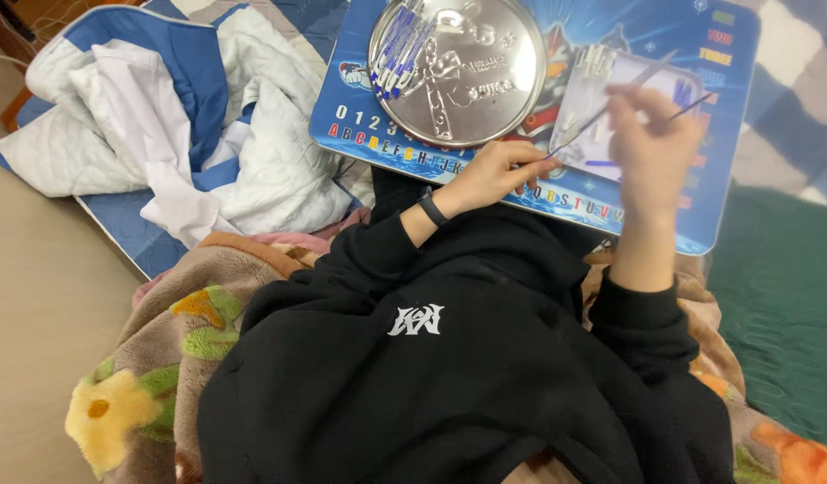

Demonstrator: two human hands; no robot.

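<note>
My left hand [496, 173] rests at the near edge of a blue lap table [360, 108] and pinches one end of a thin pen refill [577, 133]. My right hand [654, 143] is raised above a small clear tray [602, 99] and holds another thin rod-like pen part, its tip pointing up to the right. A round metal tray [485, 81] on the table holds several blue and clear pen parts [400, 45] along its left side. A dark band sits on my left wrist.
A white and blue quilt [172, 116] is bunched up to the left of the table. A brown flowered blanket [163, 358] covers my lap under a black sweatshirt. A green mat [781, 296] lies to the right.
</note>
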